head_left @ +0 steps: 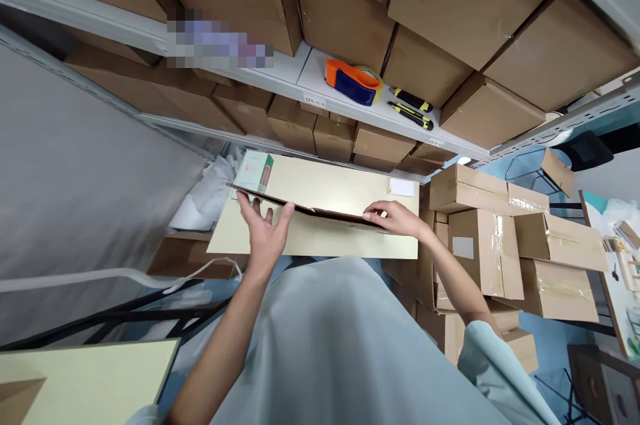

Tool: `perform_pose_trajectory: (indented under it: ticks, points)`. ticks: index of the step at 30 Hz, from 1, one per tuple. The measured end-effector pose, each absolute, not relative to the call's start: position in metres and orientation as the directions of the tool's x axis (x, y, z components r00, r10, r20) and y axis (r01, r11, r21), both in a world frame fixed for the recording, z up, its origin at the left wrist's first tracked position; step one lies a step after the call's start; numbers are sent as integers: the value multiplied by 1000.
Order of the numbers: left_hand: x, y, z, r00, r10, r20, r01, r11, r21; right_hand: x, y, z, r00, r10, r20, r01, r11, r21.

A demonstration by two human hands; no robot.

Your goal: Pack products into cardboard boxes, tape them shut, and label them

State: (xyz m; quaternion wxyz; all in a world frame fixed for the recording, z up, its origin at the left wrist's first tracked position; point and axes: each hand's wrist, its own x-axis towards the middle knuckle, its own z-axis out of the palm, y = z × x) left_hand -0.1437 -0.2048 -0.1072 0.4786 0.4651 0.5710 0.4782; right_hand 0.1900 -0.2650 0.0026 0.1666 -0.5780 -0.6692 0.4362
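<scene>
Pale table; left hand splayed, right hand curled, both holding cardboard.

Cardboard sheet in both hands' fingers, above pale table

Relative to the worktop, I've got cardboard over it, small carton on its far left corner, card far right. Shelf beyond/above it carries tape dispenser, two cutters. Stacked boxes right of it.
</scene>
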Motion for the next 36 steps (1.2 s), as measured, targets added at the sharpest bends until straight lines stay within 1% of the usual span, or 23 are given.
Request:
perform_pose_trajectory:
  ticks: [2,3,5,7,9,11,14,17,20,22,25,29,33,35,36]
  points:
    - [-146,-204,-105,-100,989,-110,62,116,991,193,-261,2,-276,931,-238,703,27,-711]
    - [-146,-204,-103,-96,989,-114,58,120,991,193,-260,1,-261,944,-203,752,67,-656]
    - [-147,-204,-97,-93,989,-119,52,124,991,190,-257,-2,-209,969,-130,857,117,-503]
    - [-146,-205,-90,-115,985,-132,72,141,987,184,-254,-5,-165,981,-98,929,121,-351]
    - [-146,-206,-83,-152,976,-154,133,175,976,177,-252,-3,-128,983,-129,963,92,-254]
    - [-148,-207,-75,-165,972,-169,203,202,958,173,-250,6,-91,978,-187,980,54,-193]
    - [-158,-205,-60,-80,981,-179,254,193,948,175,-244,32,0,973,-230,992,-29,-120]
    - [-174,-199,-42,62,986,-156,289,132,948,179,-239,58,154,966,-206,979,-177,-100]
    - [-185,-190,-27,126,986,-109,338,61,939,175,-235,70,266,944,-194,950,-290,-112]
    - [-187,-181,-21,130,986,-102,379,46,924,167,-233,72,284,933,-220,942,-314,-118]
    - [-182,-170,-22,116,987,-107,443,45,896,149,-232,66,271,912,-307,936,-324,-139]
    - [-174,-168,-31,127,988,-93,447,27,894,126,-235,54,273,881,-386,928,-347,-136]
    - [-175,-183,-39,169,971,-170,503,64,862,111,-242,48,301,872,-387,919,-374,-127]
    - [-178,-191,-44,229,949,-217,481,83,873,108,-244,47,313,875,-369,916,-381,-126]
    - [-179,-193,-47,259,938,-232,443,98,891,106,-244,47,316,877,-361,915,-383,-128]
